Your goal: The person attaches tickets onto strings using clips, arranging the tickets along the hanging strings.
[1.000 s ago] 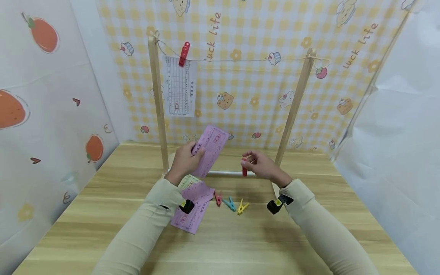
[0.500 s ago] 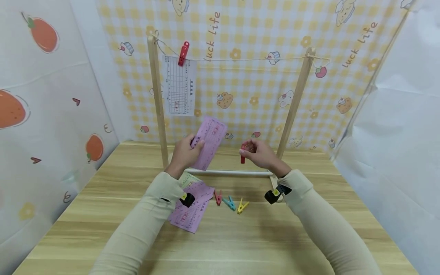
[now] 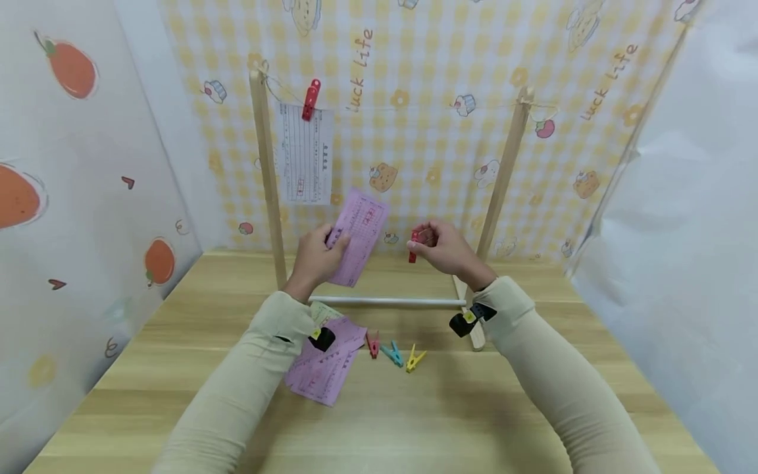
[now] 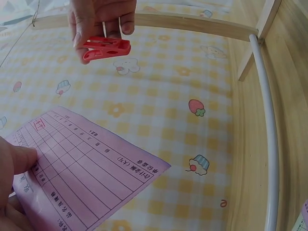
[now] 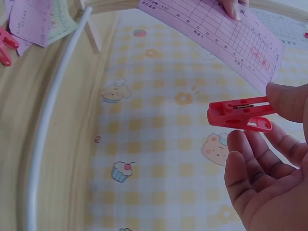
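Gripping a pink slip (image 3: 360,240) in our left hand (image 3: 314,262), we have the thumb across its printed face and the fingers closed behind it. Our right hand (image 3: 447,249) pinches a red clip (image 5: 231,111) between thumb and fingers, some fingertips loosely curled beneath it. That clip is just right of the pink slip, apart from it. On the string (image 3: 528,103) of our wooden frame (image 3: 269,191), near the left post, a second red clip (image 3: 310,100) holds a white slip (image 3: 304,158). On the surface (image 3: 408,421) we see more pink slips (image 3: 326,378) overlapping a green slip (image 3: 322,313), and beside them lie a pinkish-red clip (image 3: 374,345), a blue clip (image 3: 393,356) and a yellow clip (image 3: 414,361)
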Action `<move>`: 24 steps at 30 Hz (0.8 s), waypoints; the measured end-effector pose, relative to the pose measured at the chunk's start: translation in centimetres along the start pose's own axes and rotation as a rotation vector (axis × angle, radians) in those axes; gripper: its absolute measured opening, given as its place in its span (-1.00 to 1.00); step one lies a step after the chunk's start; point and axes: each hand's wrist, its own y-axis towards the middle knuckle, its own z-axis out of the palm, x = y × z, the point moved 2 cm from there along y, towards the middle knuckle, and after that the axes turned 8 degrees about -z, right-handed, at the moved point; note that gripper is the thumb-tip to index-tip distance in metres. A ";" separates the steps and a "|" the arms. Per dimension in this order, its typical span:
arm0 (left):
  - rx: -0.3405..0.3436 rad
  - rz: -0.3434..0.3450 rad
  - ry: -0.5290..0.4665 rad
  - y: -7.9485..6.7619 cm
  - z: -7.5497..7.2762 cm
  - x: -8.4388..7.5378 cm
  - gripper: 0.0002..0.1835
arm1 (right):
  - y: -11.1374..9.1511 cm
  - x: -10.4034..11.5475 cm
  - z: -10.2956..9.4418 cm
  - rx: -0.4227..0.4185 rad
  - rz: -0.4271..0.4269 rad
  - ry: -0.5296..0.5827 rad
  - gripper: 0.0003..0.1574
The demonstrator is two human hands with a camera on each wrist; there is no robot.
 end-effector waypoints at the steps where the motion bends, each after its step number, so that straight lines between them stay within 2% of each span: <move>1: 0.002 -0.005 -0.001 0.0 0.0 0.0 -0.72 | 0.1 0.1 0.0 -0.003 0.001 -0.005 -0.64; 7: -0.002 0.010 -0.015 0.2 -0.2 -0.2 -0.67 | 0.5 0.9 -0.4 -0.038 -0.007 -0.038 -0.66; 13: -0.022 0.017 -0.022 0.6 -0.4 -0.5 -0.70 | 1.1 1.7 -0.7 -0.023 -0.010 -0.088 -0.67; 19: -0.052 0.031 -0.016 0.9 -0.7 -0.8 -0.72 | 1.9 2.5 -0.9 -0.028 -0.018 -0.076 -0.67; 24: -0.049 0.028 -0.031 1.0 -0.8 -1.1 -0.71 | 2.4 3.3 -1.0 -0.044 -0.028 -0.065 -0.61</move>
